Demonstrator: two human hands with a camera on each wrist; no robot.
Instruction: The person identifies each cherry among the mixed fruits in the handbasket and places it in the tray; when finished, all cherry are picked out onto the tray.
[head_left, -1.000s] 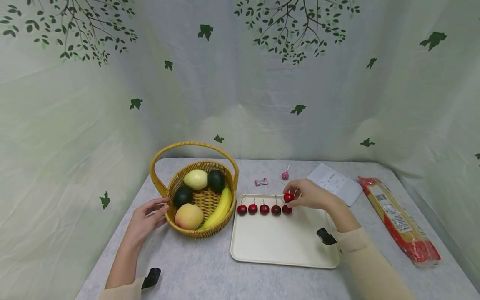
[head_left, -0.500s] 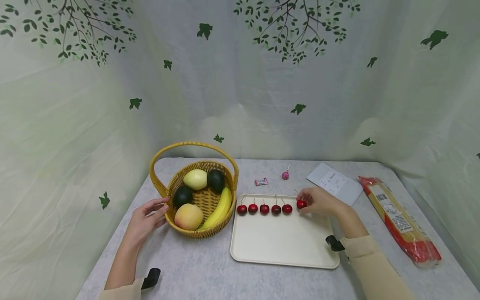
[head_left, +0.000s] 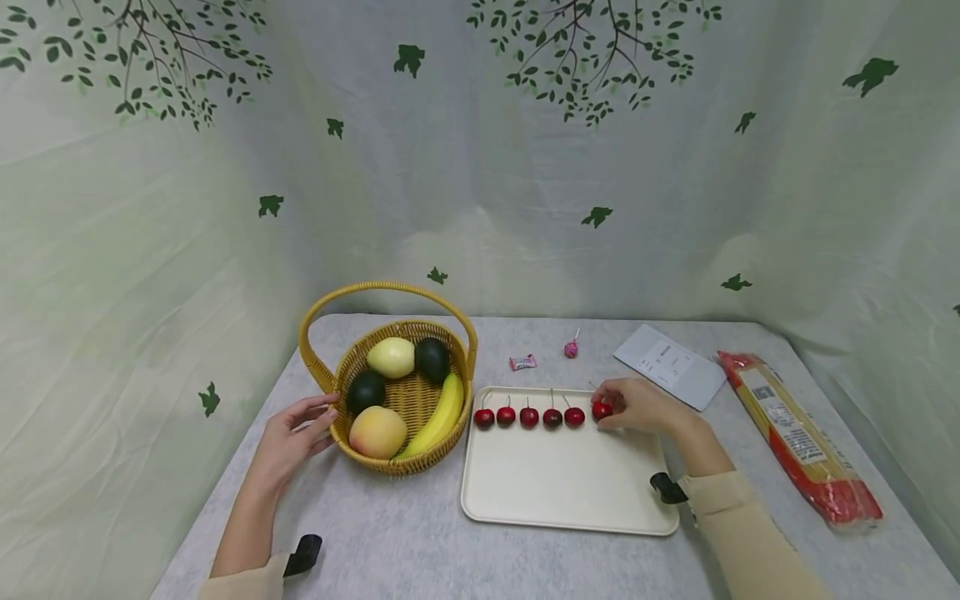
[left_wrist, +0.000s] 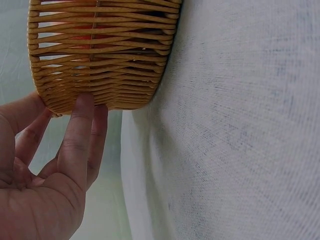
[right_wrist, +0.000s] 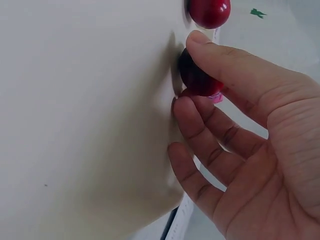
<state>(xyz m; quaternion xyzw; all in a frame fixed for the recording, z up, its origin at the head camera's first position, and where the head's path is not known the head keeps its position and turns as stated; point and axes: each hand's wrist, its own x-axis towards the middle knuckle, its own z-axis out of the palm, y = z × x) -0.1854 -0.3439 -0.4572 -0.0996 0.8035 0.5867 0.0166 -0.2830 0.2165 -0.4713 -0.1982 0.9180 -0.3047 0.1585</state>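
Observation:
My right hand (head_left: pixel 633 404) pinches a red cherry (head_left: pixel 601 410) between thumb and fingers at the tray's far edge. In the right wrist view this cherry (right_wrist: pixel 197 75) looks dark, low against the tray. Several cherries (head_left: pixel 528 417) with stems stand in a row to its left on the cream tray (head_left: pixel 562 483). My left hand (head_left: pixel 296 437) rests its fingertips on the outer left side of the wicker basket (head_left: pixel 405 467). In the left wrist view those fingers (left_wrist: pixel 75 135) are fairly straight against the weave.
In the basket lie a peach (head_left: pixel 378 433), a banana (head_left: pixel 438 421), a pale yellow-green fruit (head_left: pixel 391 358) and two dark green fruits (head_left: pixel 432 360). Behind the tray are a wrapped candy (head_left: pixel 522 362) and a lollipop (head_left: pixel 572 348). A white card (head_left: pixel 670 367) and a long red-yellow packet (head_left: pixel 798 437) lie right.
My right hand has carried its cherry right and lowered it beside the row, uncovering the cherry it was partly in front of. My left hand and the basket have stayed put.

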